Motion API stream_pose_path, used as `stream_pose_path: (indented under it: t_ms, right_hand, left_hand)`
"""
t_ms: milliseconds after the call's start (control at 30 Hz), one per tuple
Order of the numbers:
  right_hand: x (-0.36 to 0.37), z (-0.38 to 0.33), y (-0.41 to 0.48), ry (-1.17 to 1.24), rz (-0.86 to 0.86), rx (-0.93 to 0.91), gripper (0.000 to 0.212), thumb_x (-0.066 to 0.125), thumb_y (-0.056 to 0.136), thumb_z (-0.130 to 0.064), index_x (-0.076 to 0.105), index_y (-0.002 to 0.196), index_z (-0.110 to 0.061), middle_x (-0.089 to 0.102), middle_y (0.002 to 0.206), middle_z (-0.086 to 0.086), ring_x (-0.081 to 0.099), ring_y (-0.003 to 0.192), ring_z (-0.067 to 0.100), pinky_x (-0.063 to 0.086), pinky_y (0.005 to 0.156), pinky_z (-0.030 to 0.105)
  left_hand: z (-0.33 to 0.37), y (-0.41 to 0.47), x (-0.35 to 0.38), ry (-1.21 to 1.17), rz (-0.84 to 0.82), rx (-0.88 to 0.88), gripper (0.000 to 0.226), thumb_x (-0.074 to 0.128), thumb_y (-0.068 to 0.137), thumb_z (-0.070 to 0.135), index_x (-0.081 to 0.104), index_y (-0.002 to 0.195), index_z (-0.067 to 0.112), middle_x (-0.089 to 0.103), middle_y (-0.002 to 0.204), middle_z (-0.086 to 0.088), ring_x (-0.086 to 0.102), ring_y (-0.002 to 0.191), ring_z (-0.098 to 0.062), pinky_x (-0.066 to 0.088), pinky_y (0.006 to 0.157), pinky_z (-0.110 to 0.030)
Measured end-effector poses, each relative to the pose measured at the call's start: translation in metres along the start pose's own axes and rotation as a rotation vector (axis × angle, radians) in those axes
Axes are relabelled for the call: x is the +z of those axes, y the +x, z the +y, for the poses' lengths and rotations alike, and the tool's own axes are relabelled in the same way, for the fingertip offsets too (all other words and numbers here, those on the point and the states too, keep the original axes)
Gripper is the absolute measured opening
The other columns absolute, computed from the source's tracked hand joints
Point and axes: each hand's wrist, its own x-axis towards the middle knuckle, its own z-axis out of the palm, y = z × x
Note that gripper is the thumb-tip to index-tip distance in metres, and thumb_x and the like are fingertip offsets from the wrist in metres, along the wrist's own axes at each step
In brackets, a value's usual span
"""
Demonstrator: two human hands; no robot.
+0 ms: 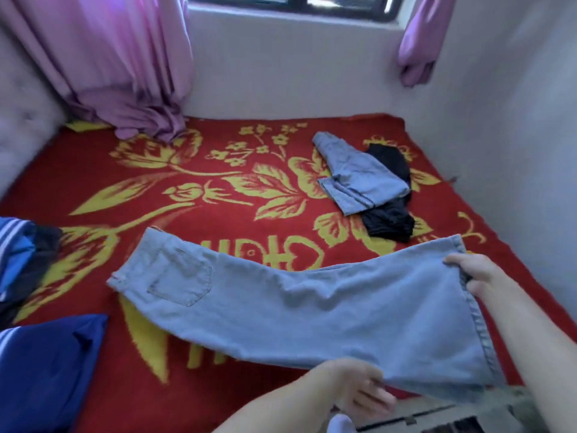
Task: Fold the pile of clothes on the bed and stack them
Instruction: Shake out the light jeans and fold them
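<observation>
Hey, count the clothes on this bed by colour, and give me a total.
Light blue: 2, the near jeans and the folded jeans.
Black: 1, the black garment under the folded jeans.
Blue with white stripes: 2, the upper striped piece and the lower striped piece, cut off at left.
Dark: 1, the dark piece beside the upper one.
Total: 6 visible.

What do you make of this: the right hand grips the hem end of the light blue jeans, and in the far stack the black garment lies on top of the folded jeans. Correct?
Not quite. The head view shows the stack the other way round: the folded jeans lie on top of the black garment. The rest holds: the right hand grips the hem end of the light blue jeans.
</observation>
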Motion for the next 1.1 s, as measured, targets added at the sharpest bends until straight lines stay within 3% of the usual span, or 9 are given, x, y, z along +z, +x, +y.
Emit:
stream_pose_path:
  t_ms: [67, 167, 200, 367, 700, 767, 900, 1000, 1100]
  right_hand:
    - [0.000, -0.017, -0.004, -0.015, 0.048, -0.007, 0.020, 0.042, 0.088, 0.009, 0.047, 0.072, -0.002, 0.050, 0.031, 0.005, 0.050, 0.026, 0.014, 0.039, 0.026, 0.021]
    - [0.045, -0.039, -0.025, 0.030, -0.036, -0.025, 0.024, 0.040, 0.089, 0.008, 0.041, 0.068, -0.004, 0.044, 0.027, 0.005, 0.047, 0.023, 0.014, 0.035, 0.026, 0.017]
    - [0.068, -0.046, -0.034, 0.048, -0.073, -0.038, 0.026, 0.040, 0.089, 0.007, 0.040, 0.066, -0.005, 0.043, 0.029, 0.006, 0.047, 0.024, 0.015, 0.034, 0.028, 0.015]
    - [0.179, -0.073, -0.077, 0.224, -0.326, -0.027, 0.017, 0.041, 0.091, 0.004, 0.048, 0.078, -0.006, 0.046, 0.067, 0.006, 0.047, 0.059, 0.018, 0.038, 0.052, 0.026]
    - [0.335, -0.093, -0.175, 0.098, -0.696, -0.021, 0.014, 0.056, 0.088, -0.010, 0.046, 0.079, -0.006, 0.048, 0.074, 0.010, 0.048, 0.063, 0.022, 0.046, 0.066, 0.035]
    - [0.363, -0.083, -0.196, 0.084, -0.736, -0.021, 0.012, 0.058, 0.088, -0.009, 0.047, 0.085, -0.004, 0.048, 0.074, 0.011, 0.049, 0.064, 0.024, 0.051, 0.072, 0.039]
    - [0.401, -0.059, -0.233, 0.059, -0.796, -0.023, 0.024, 0.062, 0.085, -0.003, 0.050, 0.106, -0.005, 0.052, 0.090, 0.015, 0.054, 0.078, 0.027, 0.049, 0.033, 0.029]
    - [0.422, -0.045, -0.247, 0.061, -0.790, 0.007, 0.025, 0.066, 0.082, -0.002, 0.052, 0.102, -0.002, 0.053, 0.110, 0.018, 0.056, 0.099, 0.030, 0.050, 0.036, 0.026]
    - [0.434, -0.034, -0.257, 0.122, -0.742, 0.054, 0.017, 0.064, 0.083, 0.003, 0.049, 0.089, -0.001, 0.050, 0.095, 0.014, 0.053, 0.090, 0.024, 0.051, 0.040, 0.024]
  left_hand:
    - [0.019, -0.007, 0.002, 0.179, 0.080, 0.023, 0.029, 0.034, 0.098, 0.033, 0.048, 0.078, 0.015, 0.066, 0.117, -0.008, 0.065, 0.094, -0.019, 0.041, 0.067, -0.023]
    - [0.041, -0.022, -0.009, 0.165, 0.471, 0.258, 0.021, 0.054, 0.086, 0.033, 0.046, 0.073, 0.017, 0.058, 0.073, -0.004, 0.056, 0.047, -0.011, 0.038, 0.054, -0.023]
    - [0.050, -0.030, -0.017, 0.063, 0.538, 0.363, 0.022, 0.057, 0.083, 0.035, 0.047, 0.073, 0.018, 0.051, 0.066, 0.000, 0.048, 0.044, -0.010, 0.035, 0.050, -0.022]
    - [0.091, -0.106, -0.066, -0.408, 0.614, 0.750, 0.039, 0.047, 0.094, 0.040, 0.054, 0.069, 0.010, 0.054, 0.052, -0.002, 0.047, 0.043, -0.012, 0.035, 0.043, -0.018]
    - [0.006, -0.243, -0.160, -0.407, 0.632, 1.170, 0.059, 0.039, 0.083, 0.063, 0.059, 0.106, 0.013, 0.062, 0.094, -0.009, 0.059, 0.077, -0.018, 0.047, 0.074, -0.033]
    - [-0.014, -0.269, -0.170, -0.285, 0.740, 1.178, 0.060, 0.044, 0.083, 0.065, 0.057, 0.117, 0.017, 0.063, 0.105, -0.012, 0.061, 0.091, -0.023, 0.049, 0.084, -0.037]
    - [-0.042, -0.301, -0.184, -0.136, 1.083, 1.063, 0.052, 0.075, 0.070, 0.045, 0.055, 0.111, 0.020, 0.066, 0.108, -0.003, 0.064, 0.097, -0.016, 0.052, 0.090, -0.032]
    - [-0.062, -0.307, -0.204, -0.077, 1.379, 0.881, 0.069, 0.074, 0.047, 0.052, 0.052, 0.106, 0.025, 0.066, 0.106, 0.002, 0.064, 0.096, -0.015, 0.051, 0.088, -0.043]
    - [-0.077, -0.307, -0.224, 0.134, 1.605, 0.542, 0.076, 0.069, 0.064, 0.055, 0.037, 0.128, 0.028, 0.063, 0.111, 0.007, 0.063, 0.094, -0.017, 0.049, 0.071, -0.031]
